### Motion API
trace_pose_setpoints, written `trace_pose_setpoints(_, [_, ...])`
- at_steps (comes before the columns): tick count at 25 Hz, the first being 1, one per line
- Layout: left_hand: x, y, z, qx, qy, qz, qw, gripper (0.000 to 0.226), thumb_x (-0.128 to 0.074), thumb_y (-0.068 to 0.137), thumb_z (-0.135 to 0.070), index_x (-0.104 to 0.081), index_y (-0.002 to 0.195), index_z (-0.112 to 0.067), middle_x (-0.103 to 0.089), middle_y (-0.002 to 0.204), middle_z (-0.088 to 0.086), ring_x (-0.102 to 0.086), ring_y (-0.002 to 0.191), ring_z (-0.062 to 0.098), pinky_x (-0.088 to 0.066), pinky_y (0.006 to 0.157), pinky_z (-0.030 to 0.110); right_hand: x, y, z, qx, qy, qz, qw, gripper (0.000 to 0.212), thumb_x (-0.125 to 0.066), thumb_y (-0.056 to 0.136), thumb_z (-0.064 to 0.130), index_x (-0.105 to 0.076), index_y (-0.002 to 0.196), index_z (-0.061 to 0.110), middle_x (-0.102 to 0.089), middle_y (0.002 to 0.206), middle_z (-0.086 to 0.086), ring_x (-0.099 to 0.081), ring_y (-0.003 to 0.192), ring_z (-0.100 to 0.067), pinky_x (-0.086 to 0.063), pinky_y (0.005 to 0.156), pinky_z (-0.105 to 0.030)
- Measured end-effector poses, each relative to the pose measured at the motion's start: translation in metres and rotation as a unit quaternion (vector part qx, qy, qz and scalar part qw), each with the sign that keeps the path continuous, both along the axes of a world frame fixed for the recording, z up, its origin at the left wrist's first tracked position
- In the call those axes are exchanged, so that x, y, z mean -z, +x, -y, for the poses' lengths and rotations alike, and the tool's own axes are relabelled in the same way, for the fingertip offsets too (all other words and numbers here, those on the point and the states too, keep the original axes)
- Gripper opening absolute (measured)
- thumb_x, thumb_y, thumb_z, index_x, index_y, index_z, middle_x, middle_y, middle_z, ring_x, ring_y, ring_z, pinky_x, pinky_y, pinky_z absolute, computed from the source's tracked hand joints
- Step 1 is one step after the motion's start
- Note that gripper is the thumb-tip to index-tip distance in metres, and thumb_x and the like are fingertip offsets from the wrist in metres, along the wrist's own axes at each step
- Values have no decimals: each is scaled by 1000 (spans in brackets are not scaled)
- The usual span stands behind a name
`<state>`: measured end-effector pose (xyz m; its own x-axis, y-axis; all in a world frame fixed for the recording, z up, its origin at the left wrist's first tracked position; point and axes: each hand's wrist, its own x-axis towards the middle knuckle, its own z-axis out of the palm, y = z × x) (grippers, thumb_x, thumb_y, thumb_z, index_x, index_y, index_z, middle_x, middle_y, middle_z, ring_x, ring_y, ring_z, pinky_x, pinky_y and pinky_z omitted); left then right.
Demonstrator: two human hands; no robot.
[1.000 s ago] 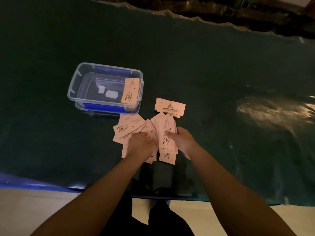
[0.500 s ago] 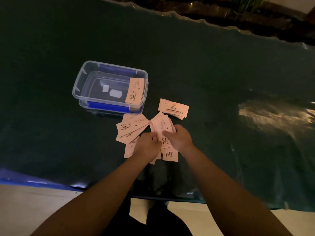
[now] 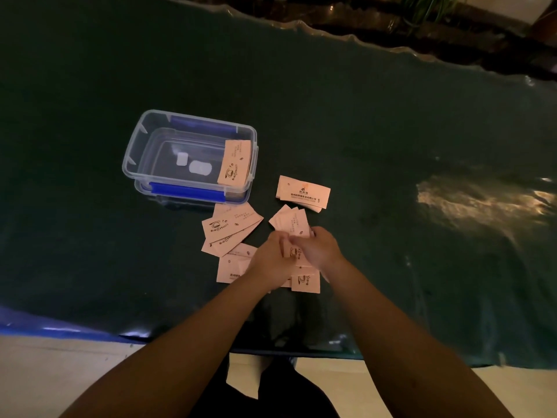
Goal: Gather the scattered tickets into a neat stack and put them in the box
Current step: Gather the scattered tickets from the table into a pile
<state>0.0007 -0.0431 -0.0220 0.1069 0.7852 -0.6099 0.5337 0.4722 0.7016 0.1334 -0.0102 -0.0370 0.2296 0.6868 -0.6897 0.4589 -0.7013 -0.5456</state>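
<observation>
Dark green covered surface (image 3: 361, 122) bearing a clear plastic box (image 3: 132, 164) and scattered pink tickets (image 3: 232, 224) beside it.

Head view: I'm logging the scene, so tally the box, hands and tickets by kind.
Box: 1
Hands: 2, left hand, right hand
Ticket in box: 1
Loose tickets: overlapping, uncountable
Total counted: 4

Pale pink tickets (image 3: 232, 227) lie fanned, overlapping, at five o'clock from the clear box (image 3: 187, 155); one apparently leans inside.
</observation>
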Motion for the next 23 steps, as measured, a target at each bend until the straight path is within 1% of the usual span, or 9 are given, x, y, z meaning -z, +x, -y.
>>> trace_pose_setpoints(3, [1,-13,1,18,1,24,1000,42,-63,99,-9,-55,138,-23,-65,135,1,-63,121,17,-56,98,36,0,4,2,21,-14,-21,999,54,-83,88,39,-59,131,19,-67,107,1,-68,91,-16,-50,64,-31])
trace_pose_setpoints(6, [2,-29,3,29,35,26,999,39,-62,98,-6,-61,132,-25,-65,136,-3,-62,116,9,-53,90,25,0,5,6,52,-23,-39,998,51,-86,86,34,-55,124,23,-71,102,0,-74,85,-15,-53,58,-30])
trace_pose_setpoints(9, [4,-53,6,119,105,-55,986,37,-65,95,-14,-68,127,-30,-60,133,-7,-55,116,7,-44,84,18,1,1,7,64,-25,-48,996,50,-85,88,27,-53,126,24,-75,108,-4,-78,85,-18,-59,58,-33])
trace_pose_setpoints(10, [6,-62,9,171,115,-85,975,40,-71,91,-23,-66,129,-34,-59,133,-10,-52,121,9,-43,88,21,1,-1,8,64,-24,-48,996,50,-84,89,26,-53,128,24,-75,110,-5,-78,87,-20,-61,62,-35])
trace_pose_setpoints(13, [9,-78,19,291,113,-174,934,79,-82,77,-47,-49,148,-38,-52,146,-11,-41,137,13,-41,113,40,2,-7,10,57,-18,-50,997,53,-84,89,26,-56,134,20,-74,111,-4,-77,90,-20,-63,69,-38])
trace_pose_setpoints(15, [10,-75,22,285,121,-192,931,92,-82,75,-54,-41,155,-35,-47,154,-9,-36,142,15,-35,119,43,2,-12,11,44,-6,-45,998,60,-87,85,26,-56,136,17,-73,112,-4,-75,91,-20,-60,68,-37])
trace_pose_setpoints(18, [3,-57,17,230,90,-151,957,110,-85,72,-58,-30,161,-24,-47,156,-6,-32,146,22,-31,119,45,-1,-20,9,49,-1,-31,998,70,-90,80,27,-54,139,17,-72,120,-7,-74,95,-23,-62,75,-41])
trace_pose_setpoints(20, [-1,-43,11,204,60,-107,971,117,-88,71,-51,-22,164,-23,-49,155,-5,-28,149,26,-31,120,49,-2,-23,7,55,-6,-29,998,71,-91,77,28,-54,137,17,-69,110,-2,-69,87,-18,-56,66,-36])
trace_pose_setpoints(23, [-3,-29,6,161,41,-69,984,113,-90,75,-35,-21,163,-21,-45,157,-2,-26,151,28,-34,119,51,-2,-21,4,83,-32,-47,995,57,-91,79,27,-54,122,21,-62,92,3,-62,76,-13,-48,57,-32])
